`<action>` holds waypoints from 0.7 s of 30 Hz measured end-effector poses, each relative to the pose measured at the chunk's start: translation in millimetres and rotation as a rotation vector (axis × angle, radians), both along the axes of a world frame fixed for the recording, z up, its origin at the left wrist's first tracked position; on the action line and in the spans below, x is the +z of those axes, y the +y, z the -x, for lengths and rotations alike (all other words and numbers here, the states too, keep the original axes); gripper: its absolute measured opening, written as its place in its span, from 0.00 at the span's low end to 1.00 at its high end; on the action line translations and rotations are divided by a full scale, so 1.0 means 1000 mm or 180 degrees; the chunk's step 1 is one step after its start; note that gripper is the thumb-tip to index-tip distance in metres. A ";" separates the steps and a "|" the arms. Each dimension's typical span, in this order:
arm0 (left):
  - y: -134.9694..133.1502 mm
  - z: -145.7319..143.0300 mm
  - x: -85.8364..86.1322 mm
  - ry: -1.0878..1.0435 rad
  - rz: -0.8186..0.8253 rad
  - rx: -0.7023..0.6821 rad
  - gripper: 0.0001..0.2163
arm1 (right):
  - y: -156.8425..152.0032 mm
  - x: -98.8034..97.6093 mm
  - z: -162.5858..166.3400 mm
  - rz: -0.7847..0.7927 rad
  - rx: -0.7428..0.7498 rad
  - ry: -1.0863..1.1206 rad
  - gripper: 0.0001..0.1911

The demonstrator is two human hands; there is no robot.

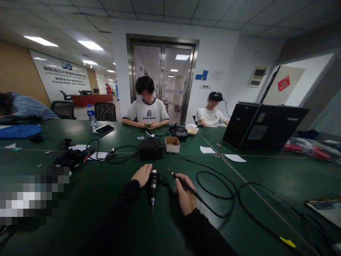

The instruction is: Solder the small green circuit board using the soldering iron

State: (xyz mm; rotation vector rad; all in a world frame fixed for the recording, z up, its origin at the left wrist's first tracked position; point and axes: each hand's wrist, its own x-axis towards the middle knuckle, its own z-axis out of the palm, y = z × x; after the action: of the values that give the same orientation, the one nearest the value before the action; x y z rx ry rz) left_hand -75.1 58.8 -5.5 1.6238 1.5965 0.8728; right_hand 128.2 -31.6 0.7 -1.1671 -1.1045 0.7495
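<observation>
A black and silver electric screwdriver (153,183) lies on the green table with its thin bit pointing toward me. Just left of its rear end, my left hand (142,175) rests with fingers stretched out, not wrapped around the tool; whether its fingertips touch it I cannot tell. My right hand (185,195) grips a soldering iron (183,183) like a pen. The iron's tip points up and left toward the back of the screwdriver, apart from it. Its black cable (213,212) loops away to the right.
Ahead stand a black box (150,149) and a small open cardboard box (172,145). Cables and dark gear (70,158) lie left, a large black computer case (262,126) right. Two people sit opposite; one holds a green object (148,124). Another person leans on the table at far left.
</observation>
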 end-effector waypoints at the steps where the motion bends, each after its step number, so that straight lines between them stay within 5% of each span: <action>1: 0.004 -0.002 -0.001 0.0033 -0.0013 -0.0010 0.25 | -0.001 0.001 0.000 -0.0026 -0.0011 -0.0039 0.15; 10: -0.004 -0.016 -0.004 0.0235 -0.0146 -0.0116 0.25 | -0.002 -0.001 0.001 -0.0244 -0.0050 -0.0325 0.12; 21: -0.002 -0.009 -0.025 -0.0546 -0.0336 0.0224 0.12 | -0.005 0.001 0.005 -0.0673 0.0150 -0.0783 0.08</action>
State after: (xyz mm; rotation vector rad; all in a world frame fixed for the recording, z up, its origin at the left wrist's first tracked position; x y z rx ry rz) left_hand -65.7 56.7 -30.2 1.5267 1.5174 1.1192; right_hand 123.2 -36.3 1.3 -1.0745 -1.3850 0.5189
